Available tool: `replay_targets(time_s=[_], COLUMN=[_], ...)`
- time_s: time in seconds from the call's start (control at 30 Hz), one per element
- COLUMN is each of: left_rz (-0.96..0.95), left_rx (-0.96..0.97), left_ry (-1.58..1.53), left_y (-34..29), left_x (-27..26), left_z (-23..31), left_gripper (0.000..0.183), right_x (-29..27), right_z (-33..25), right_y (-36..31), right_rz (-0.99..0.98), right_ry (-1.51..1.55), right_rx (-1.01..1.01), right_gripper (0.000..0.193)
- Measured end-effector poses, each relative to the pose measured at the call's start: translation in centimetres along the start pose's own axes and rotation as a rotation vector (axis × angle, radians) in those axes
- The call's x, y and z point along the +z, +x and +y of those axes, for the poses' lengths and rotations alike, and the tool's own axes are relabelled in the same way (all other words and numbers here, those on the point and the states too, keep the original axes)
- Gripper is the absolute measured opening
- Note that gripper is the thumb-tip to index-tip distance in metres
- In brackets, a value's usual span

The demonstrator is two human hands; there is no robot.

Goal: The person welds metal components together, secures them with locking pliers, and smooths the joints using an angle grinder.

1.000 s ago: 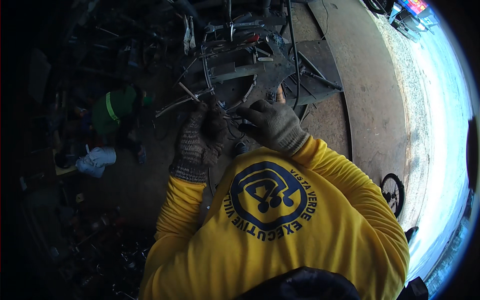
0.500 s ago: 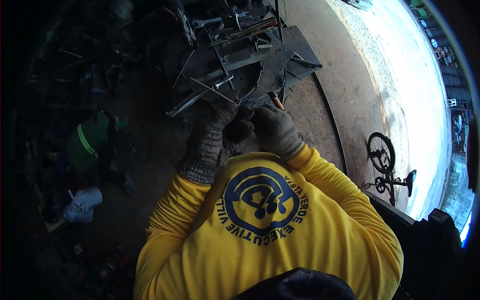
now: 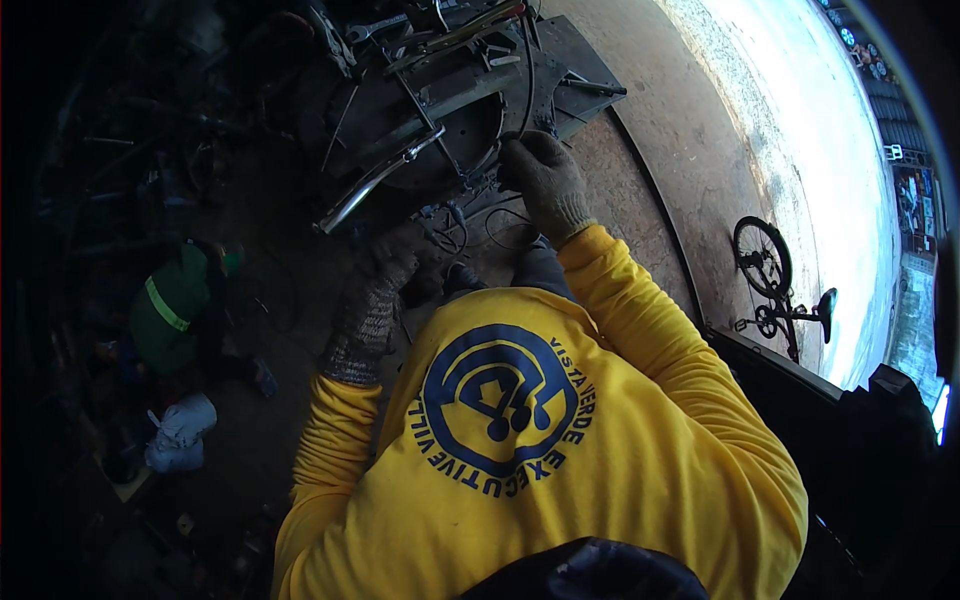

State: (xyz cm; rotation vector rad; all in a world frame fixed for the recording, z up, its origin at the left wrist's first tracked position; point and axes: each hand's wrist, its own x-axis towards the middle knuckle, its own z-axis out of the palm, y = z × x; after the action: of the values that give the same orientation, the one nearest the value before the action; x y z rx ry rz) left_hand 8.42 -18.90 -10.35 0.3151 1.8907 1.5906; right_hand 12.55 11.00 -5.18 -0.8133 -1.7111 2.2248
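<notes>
My right hand (image 3: 545,185), in a grey-brown knit glove, is closed at the near edge of a dark metal worktable (image 3: 575,50). A black cable (image 3: 530,80) runs down from the top of the table into its curled fingers. Lower and to the left, in deep shade, my gloved left hand (image 3: 375,285) is off the table with its fingers curled. What it holds is hidden; a thin line shows just below it. Between the hands and the table lies a shiny metal bar (image 3: 365,190), slanting past the table's near left edge.
A wrench (image 3: 375,27) and a red-handled tool (image 3: 490,20) lie at the table's far side. Thin cables loop (image 3: 510,230) below its near edge. Another person in green (image 3: 170,310) bends low at the left. A bicycle (image 3: 770,280) stands at the right.
My hands were together at the table's near edge with a thin rod above them. They have parted: the left moved down and left, the right up to the black cable.
</notes>
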Motion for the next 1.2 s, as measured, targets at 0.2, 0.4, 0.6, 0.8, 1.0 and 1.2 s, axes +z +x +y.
replay_targets(time_s=[0.2, 0.4, 0.6, 0.8, 1.0, 1.2], left_rz=[-0.031, -0.13, -0.206, -0.159, -0.182, -0.665], left_rx=[-0.21, 0.144, 0.41, 0.069, 0.045, 0.574], left_ry=[-0.337, 0.497, 1.21, 1.622, 1.36, 0.565], left_y=[-1.9, -2.3, 2.5, 5.4, 7.6, 7.7], left_x=[1.2, 2.4, 8.0, 13.3, 14.5, 15.8], left_z=[2.7, 4.0, 11.4, 10.4, 10.7, 11.8], left_gripper=[0.047, 0.042, 0.054, 0.077, 0.062, 0.034], right_x=[1.2, -0.6, -2.9, -4.1, -6.6, -8.8], right_z=[2.8, 3.5, 3.5, 3.3, 4.3, 4.0], right_y=[0.9, -1.0, -2.8, -3.3, -2.6, -0.8], right_rz=[0.066, 0.265, 0.281, 0.241, 0.224, 0.184], right_ry=[0.09, 0.127, 0.045, 0.028, 0.057, 0.13], right_rx=[-0.062, -0.014, 0.019, 0.002, 0.02, 0.032], right_gripper=[0.029, 0.029, 0.031, 0.031, 0.03, 0.022])
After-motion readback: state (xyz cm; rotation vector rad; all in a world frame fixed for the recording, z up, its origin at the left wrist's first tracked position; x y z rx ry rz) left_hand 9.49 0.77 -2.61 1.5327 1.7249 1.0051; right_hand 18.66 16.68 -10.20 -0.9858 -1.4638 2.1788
